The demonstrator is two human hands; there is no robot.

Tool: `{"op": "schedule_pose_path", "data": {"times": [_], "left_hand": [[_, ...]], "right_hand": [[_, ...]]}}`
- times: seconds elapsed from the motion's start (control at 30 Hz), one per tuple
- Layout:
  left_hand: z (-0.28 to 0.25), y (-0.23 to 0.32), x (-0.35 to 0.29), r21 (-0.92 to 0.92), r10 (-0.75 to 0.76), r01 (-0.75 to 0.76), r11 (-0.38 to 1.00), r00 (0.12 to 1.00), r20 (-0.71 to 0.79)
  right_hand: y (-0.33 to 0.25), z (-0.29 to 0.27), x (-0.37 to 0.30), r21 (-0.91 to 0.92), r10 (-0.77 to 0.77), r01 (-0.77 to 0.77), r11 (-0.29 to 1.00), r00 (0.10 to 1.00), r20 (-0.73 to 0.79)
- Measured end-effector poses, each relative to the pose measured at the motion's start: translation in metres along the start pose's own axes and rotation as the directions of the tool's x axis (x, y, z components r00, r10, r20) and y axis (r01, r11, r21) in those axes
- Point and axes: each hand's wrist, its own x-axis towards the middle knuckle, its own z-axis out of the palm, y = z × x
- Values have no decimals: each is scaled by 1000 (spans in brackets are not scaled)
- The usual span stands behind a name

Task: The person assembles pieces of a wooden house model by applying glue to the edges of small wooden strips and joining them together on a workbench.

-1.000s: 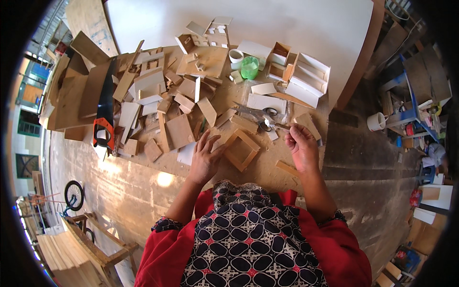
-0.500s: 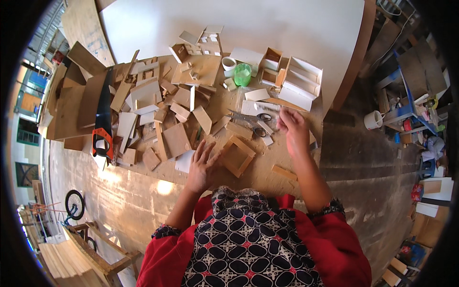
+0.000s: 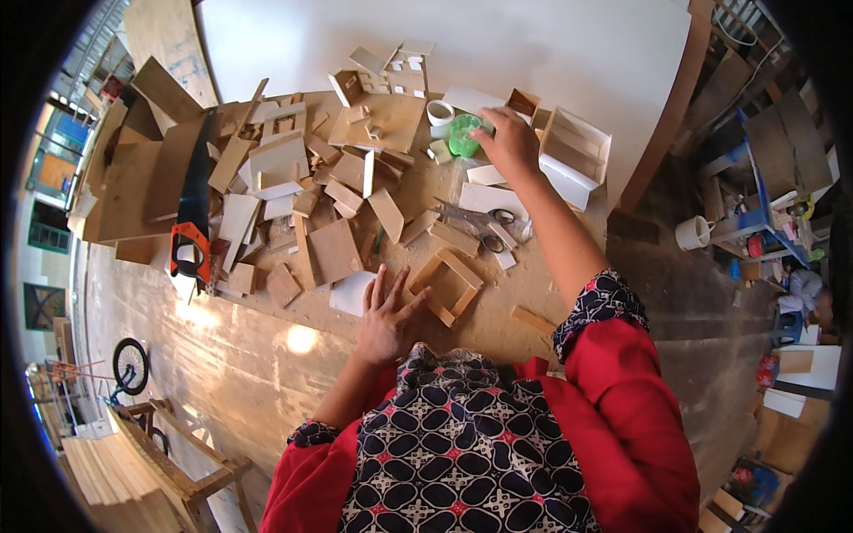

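My left hand (image 3: 389, 313) rests palm down with fingers spread beside a small rectangular wooden frame (image 3: 447, 287) near the table's front edge. A white board piece (image 3: 352, 293) lies partly under its fingers. My right hand (image 3: 512, 142) is stretched forward over the right edge of a green translucent plastic cup (image 3: 462, 138). Its thumb and fingers are apart at the cup's rim; whether they touch it is hard to tell. Scissors (image 3: 491, 229) with dark handles lie below my right forearm. A short wood strip (image 3: 533, 321) sits right of the frame.
Wood offcuts (image 3: 293, 178) pile up on the left, near a handsaw (image 3: 191, 240) with an orange handle. A white cup (image 3: 440, 114) stands beside the green one. At the back are a small wooden model (image 3: 382, 111) and, further right, an open white box (image 3: 576, 155).
My right hand has moved forward and left, from above the scissors to the green cup, and its fingers have parted. My left hand stays beside the frame.
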Motion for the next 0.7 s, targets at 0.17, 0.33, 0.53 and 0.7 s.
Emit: {"op": "schedule_pose_path", "data": {"times": [0.17,0.33,0.53,0.7], "left_hand": [[1,-2,-4,-32,-22,21,999,999,-34],[1,-4,-6,-107,-71,63,992,995,-71],[-12,11,14,-111,-49,35,993,991,-125],[-28,49,53,-368,21,-59,928,994,-106]], "right_hand": [[-12,-54,-44,189,126,-205,960,924,360],[-1,-133,-150,-11,57,-115,993,408,911],[-19,-144,-213,-351,291,18,936,518,804],[-3,-146,-209,79,321,-697,712,424,847]]}}
